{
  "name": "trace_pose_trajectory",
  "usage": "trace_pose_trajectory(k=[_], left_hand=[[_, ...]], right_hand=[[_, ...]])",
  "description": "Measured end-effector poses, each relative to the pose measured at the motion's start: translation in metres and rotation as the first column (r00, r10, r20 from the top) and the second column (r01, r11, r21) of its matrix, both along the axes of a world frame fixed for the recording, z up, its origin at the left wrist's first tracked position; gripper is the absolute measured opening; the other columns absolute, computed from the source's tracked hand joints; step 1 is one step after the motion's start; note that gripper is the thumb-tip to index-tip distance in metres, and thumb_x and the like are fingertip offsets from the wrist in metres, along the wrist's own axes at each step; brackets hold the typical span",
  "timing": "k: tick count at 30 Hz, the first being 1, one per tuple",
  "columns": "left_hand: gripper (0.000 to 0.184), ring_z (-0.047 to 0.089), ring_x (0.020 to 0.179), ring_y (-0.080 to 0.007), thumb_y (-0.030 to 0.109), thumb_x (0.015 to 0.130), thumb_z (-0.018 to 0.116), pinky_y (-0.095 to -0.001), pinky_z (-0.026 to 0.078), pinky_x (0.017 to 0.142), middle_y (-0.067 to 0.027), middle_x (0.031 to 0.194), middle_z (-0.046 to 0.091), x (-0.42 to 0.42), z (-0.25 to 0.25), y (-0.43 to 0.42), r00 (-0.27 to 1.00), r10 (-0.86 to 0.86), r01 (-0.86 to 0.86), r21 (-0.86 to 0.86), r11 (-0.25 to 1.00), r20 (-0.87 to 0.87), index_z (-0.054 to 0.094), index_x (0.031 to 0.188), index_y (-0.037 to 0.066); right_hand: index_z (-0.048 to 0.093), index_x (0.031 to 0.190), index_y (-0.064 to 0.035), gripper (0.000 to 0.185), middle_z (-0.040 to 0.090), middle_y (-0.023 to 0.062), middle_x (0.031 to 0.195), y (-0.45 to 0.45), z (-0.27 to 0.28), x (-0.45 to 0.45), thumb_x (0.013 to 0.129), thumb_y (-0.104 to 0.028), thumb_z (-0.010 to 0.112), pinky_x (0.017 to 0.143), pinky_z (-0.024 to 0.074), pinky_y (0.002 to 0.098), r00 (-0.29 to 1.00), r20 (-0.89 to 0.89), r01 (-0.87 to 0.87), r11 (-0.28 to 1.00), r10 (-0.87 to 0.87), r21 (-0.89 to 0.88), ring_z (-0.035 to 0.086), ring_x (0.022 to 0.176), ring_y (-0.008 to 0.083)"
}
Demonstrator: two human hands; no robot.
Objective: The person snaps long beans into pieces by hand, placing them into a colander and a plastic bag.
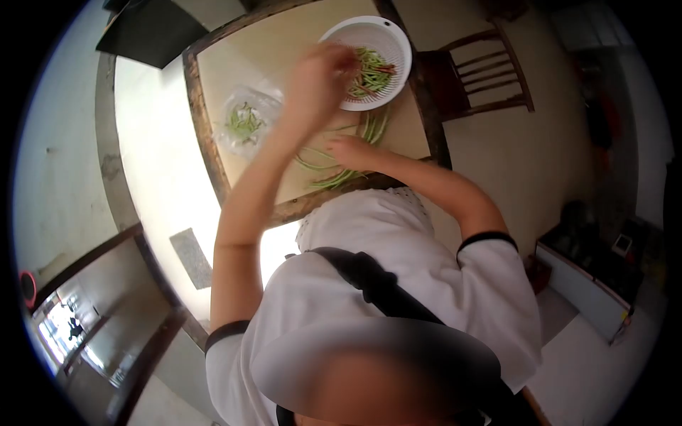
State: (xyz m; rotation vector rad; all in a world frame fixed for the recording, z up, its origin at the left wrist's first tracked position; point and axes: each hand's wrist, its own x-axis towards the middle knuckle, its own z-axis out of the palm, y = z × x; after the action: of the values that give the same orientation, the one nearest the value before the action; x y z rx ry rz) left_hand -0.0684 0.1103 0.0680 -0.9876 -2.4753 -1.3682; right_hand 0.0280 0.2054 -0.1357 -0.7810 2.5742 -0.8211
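My left hand (325, 65), smeared by motion, is over the left side of a white colander (403, 60). Its fingers cannot be made out. Cut pieces of long green beans (372, 71), some reddish-brown, lie inside the colander. Lower down, my right hand (349, 152) is above the table with its fingers curled together, seemingly around a long bean. Whole long beans (337, 179) are strewn under and around this hand. To the left, a clear plastic bag (245, 145) holds or lies under some green bean bits (244, 122).
The table (249, 60) has a pale top and a dark wooden edge. A wooden chair (490, 71) stands close by its right side. Farther off at lower right is a low cabinet (582, 291). A dark box-like object (153, 32) is at the upper left.
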Motion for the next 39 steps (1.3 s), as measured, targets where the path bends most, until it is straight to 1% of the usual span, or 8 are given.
trace_pose_trajectory(k=[1,4,8,12,15,23,29,39], left_hand=[[0.022,0.054,0.080,-0.0283,0.000,0.069,0.051,-0.0343,0.043,0.070,-0.0119,0.084,0.057,-0.015,-0.028,-0.033,0.972,0.174,-0.163,-0.082,0.983,0.158,0.060,0.087,0.006],[0.032,0.050,0.090,-0.0311,0.002,0.072,0.044,-0.0368,0.042,0.075,-0.0182,0.096,0.052,-0.023,-0.119,-0.129,0.797,0.444,-0.600,-0.459,0.655,-0.409,0.053,0.103,0.007],[0.019,0.055,0.076,-0.0344,0.022,0.076,0.052,-0.0392,0.043,0.067,-0.0172,0.077,0.058,0.008,-0.182,-0.209,0.657,0.725,-0.345,-0.772,0.533,0.206,0.060,0.081,0.005],[0.022,0.055,0.069,-0.0324,0.028,0.075,0.055,-0.0380,0.044,0.064,-0.0138,0.066,0.057,0.031,-0.182,-0.204,0.641,0.768,-0.338,-0.898,0.282,0.000,0.062,0.076,0.007],[0.014,0.055,0.064,-0.0308,0.018,0.074,0.059,-0.0365,0.044,0.060,-0.0120,0.064,0.058,0.050,-0.201,-0.199,0.669,0.729,-0.623,-0.428,0.655,0.141,0.062,0.071,0.005],[0.040,0.042,0.051,-0.0041,0.038,0.085,0.042,-0.0166,0.033,0.047,0.0003,0.067,0.054,0.084,-0.143,-0.161,0.358,0.237,-0.670,0.072,0.739,0.903,0.060,0.085,0.003],[0.039,0.043,0.057,-0.0036,0.033,0.086,0.042,-0.0159,0.034,0.050,-0.0001,0.085,0.056,0.089,-0.075,-0.119,0.451,-0.127,-0.684,0.433,0.587,0.883,0.053,0.104,0.001],[0.020,0.050,0.067,-0.0046,0.011,0.081,0.052,-0.0165,0.035,0.054,-0.0023,0.078,0.059,0.088,-0.038,-0.114,0.594,0.031,-0.516,0.351,0.781,0.804,0.057,0.097,0.000]], right_hand=[[0.054,0.090,-0.0079,0.022,0.053,0.0141,0.088,0.024,-0.002,0.009,0.070,-0.007,0.047,0.069,0.0424,0.0364,0.981,-0.171,-0.083,0.994,0.093,0.064,0.052,0.082,0.0288],[0.051,0.092,-0.0079,0.020,0.051,0.0148,0.085,0.054,-0.008,0.044,0.072,-0.007,0.046,0.069,0.0414,0.0386,0.972,0.100,0.193,0.963,-0.214,0.188,0.051,0.081,0.0307],[0.051,0.092,-0.0083,0.020,0.052,0.0141,0.086,0.045,-0.018,0.058,0.074,-0.006,0.044,0.069,0.0415,0.0387,0.919,0.112,0.372,0.925,-0.379,0.080,0.051,0.082,0.0300],[0.052,0.089,-0.0083,0.017,0.052,0.0135,0.085,0.019,-0.015,0.041,0.074,-0.006,0.045,0.067,0.0418,0.0371,0.944,0.009,0.329,0.941,-0.331,0.073,0.051,0.082,0.0298],[0.054,0.085,-0.0071,0.011,0.049,0.0103,0.081,0.022,-0.041,0.032,0.075,-0.008,0.049,0.067,0.0403,0.0350,0.961,-0.113,0.272,0.940,-0.253,0.207,0.047,0.084,0.0264],[0.057,0.084,-0.0026,0.012,0.053,0.0090,0.084,0.009,0.071,0.000,0.075,-0.008,0.052,0.063,0.0412,0.0294,0.911,0.251,0.389,0.882,-0.326,-0.265,0.052,0.074,0.0210],[0.055,0.088,-0.0016,0.012,0.051,0.0055,0.073,-0.022,0.098,0.011,0.077,-0.004,0.051,0.058,0.0389,0.0221,0.833,0.441,0.536,0.686,-0.334,-0.492,0.048,0.063,0.0136],[0.053,0.090,-0.0021,0.017,0.051,0.0091,0.075,-0.032,0.163,0.006,0.073,-0.004,0.055,0.059,0.0408,0.0272,0.902,0.314,0.424,0.746,-0.296,-0.514,0.051,0.065,0.0199]])
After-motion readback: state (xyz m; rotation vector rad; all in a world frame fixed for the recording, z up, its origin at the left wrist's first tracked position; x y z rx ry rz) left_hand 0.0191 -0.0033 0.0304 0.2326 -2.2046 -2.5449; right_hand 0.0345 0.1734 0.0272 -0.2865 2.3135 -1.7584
